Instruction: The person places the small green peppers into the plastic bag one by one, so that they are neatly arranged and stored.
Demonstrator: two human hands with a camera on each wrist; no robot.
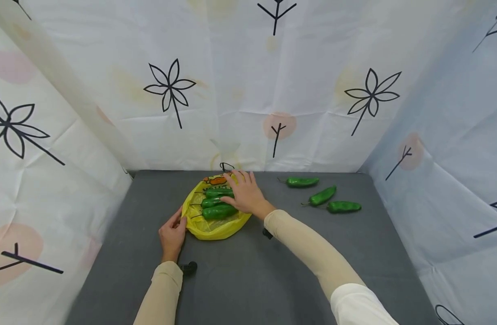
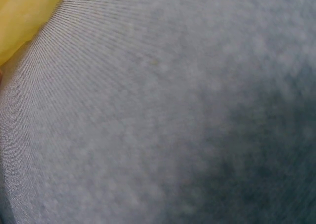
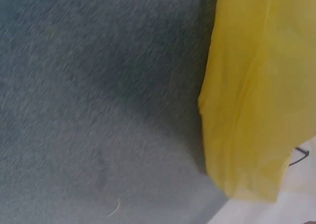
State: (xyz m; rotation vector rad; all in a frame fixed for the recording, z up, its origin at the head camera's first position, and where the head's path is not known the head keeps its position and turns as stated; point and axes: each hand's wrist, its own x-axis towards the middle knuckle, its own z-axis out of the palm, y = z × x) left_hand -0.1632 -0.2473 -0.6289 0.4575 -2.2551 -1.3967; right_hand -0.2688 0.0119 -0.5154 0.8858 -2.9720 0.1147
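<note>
A yellow plastic bag [image 1: 209,234] lies on the grey table, its mouth spread wide into a round shape. Inside it, several green peppers are lined up side by side, stems to the left; the nearest pepper [image 1: 219,212] shows most fully. My left hand [image 1: 173,234] pinches the bag's left rim between thumb and fingers. Over the bag's right side, my right hand [image 1: 246,195] is spread with extended fingers, hiding the peppers' right ends. The yellow bag [image 3: 247,100] fills the right of the right wrist view; only a corner of the bag [image 2: 24,16] shows in the left wrist view.
To the right on the table [image 1: 240,280] lie three more green peppers: one at the back [image 1: 302,182], one slanted [image 1: 323,196] and one nearer the front [image 1: 344,206]. White printed cloth [image 1: 240,90] walls the table at the back and both sides.
</note>
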